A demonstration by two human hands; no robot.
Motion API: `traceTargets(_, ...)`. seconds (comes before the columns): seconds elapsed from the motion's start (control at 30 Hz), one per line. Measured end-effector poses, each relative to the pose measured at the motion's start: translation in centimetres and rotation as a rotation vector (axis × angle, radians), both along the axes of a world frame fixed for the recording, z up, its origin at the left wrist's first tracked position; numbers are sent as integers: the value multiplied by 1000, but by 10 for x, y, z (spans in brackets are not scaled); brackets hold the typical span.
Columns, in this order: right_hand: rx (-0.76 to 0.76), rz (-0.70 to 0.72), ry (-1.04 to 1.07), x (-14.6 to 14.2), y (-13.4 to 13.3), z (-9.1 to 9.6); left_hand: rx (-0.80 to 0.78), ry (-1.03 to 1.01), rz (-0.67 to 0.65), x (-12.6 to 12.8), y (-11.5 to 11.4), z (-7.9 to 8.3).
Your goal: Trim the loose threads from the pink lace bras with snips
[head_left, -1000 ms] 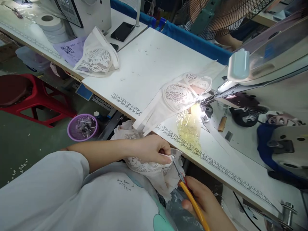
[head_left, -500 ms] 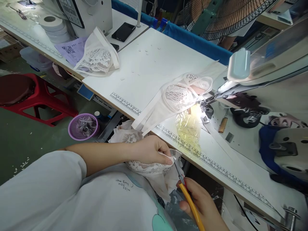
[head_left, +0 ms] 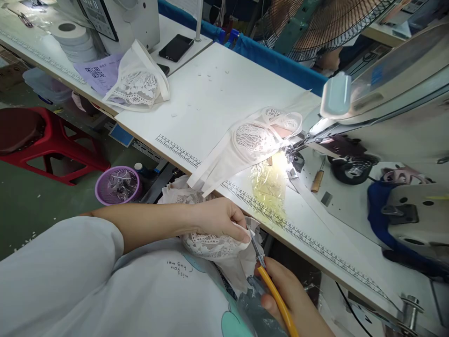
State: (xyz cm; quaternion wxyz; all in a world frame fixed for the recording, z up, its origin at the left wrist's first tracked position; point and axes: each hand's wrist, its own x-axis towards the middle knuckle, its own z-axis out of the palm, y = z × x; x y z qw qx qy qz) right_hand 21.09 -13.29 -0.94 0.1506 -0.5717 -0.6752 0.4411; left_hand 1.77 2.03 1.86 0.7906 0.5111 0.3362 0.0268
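My left hand (head_left: 219, 217) pinches the edge of a white lace bra (head_left: 210, 245) over my lap, just below the table edge. In my right hand (head_left: 289, 285) is a pair of scissors (head_left: 277, 297) with orange handles. Their blade tips meet the fabric edge right beside my left fingertips; I cannot tell whether the blades are apart. Another white lace bra (head_left: 252, 138) lies on the table under the lit needle area of the sewing machine (head_left: 389, 105), its band hanging toward the front edge.
A white lace cup piece (head_left: 138, 86) rests at the far left near a purple paper (head_left: 96, 72) and a black phone (head_left: 176, 47). Yellowish clear plastic (head_left: 268, 189) lies by the needle. Below stand a purple basket (head_left: 100, 187) and a red stool (head_left: 66, 159). A fan (head_left: 326, 28) is behind.
The whole view has shifted slightly, so the table things appear a little further left. My left hand keeps its pinch, and the scissor tips stay at the fabric edge.
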Motion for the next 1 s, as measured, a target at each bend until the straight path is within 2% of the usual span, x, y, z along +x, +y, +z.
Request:
traceTargets(0.27,140,-126,-4,-13,-8,-16,-78,-50,52,5,1,-3)
traceTargets(0.4,213,-144,-8,-17,-7,-23,-129,-76,63,8,1,-7)
traceTargets(0.63,231,-224,-62,-12,-5,-26,-100,-63,52,6,6,-12)
traceTargets(0.73,247,-279,-62,-8,-3,-20,-12,-31,-13,2,8,-10)
traceTargets(0.8,294,-293,-33,-8,0,-13,136,-27,-92,-1,8,-7)
traceTargets(0.9,359,-322,11,-16,10,0,422,-148,-172,-6,9,-1)
traceTargets(1.0,314,-410,113,-29,24,11,516,-221,-252,-9,13,3)
